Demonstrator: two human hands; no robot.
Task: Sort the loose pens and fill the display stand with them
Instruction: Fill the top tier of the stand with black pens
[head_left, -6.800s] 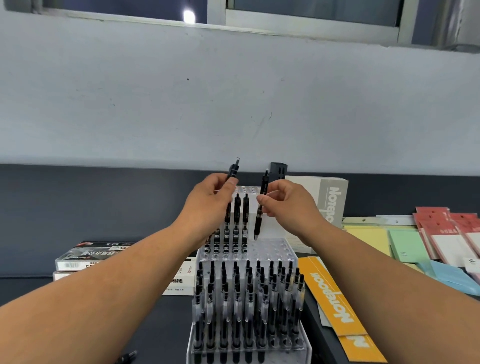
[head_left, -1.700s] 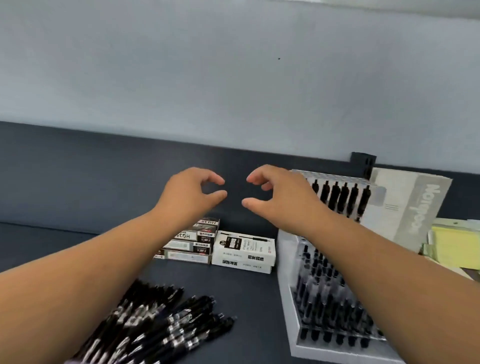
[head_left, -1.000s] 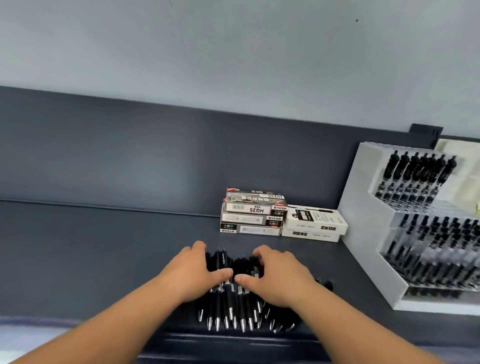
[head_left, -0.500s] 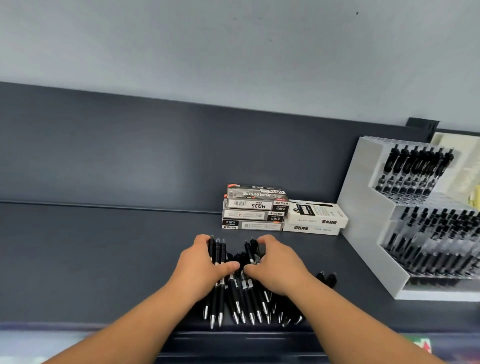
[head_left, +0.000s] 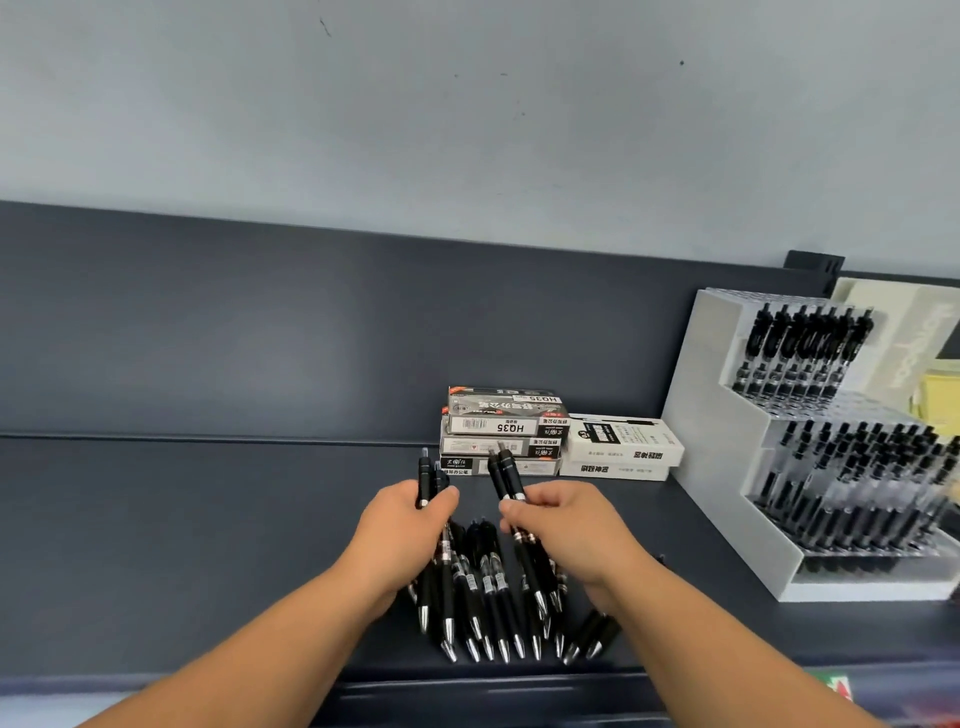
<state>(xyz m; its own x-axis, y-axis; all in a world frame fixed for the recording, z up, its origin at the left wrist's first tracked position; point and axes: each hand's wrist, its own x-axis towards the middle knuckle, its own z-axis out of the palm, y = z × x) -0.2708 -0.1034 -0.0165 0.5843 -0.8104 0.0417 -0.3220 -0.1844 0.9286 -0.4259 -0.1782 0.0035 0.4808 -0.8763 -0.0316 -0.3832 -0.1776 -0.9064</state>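
A heap of loose black pens lies on the dark shelf, silver tips pointing toward me. My left hand is closed around a few black pens whose clicker ends stick up above the fingers. My right hand grips two black pens, tilted up and to the left. Both hands hover just over the heap. The tiered white and clear display stand stands at the right, its three tiers holding several upright black pens.
A stack of pen boxes and two white boxes sit behind the heap against the dark back panel. A notebook pack leans behind the stand. The shelf's front edge runs just below the pen tips.
Both hands have lifted slightly off the heap with pens gripped in them; half a second ago they were pressed down gathering pens. Earlier still I turned from the stand to the heap.
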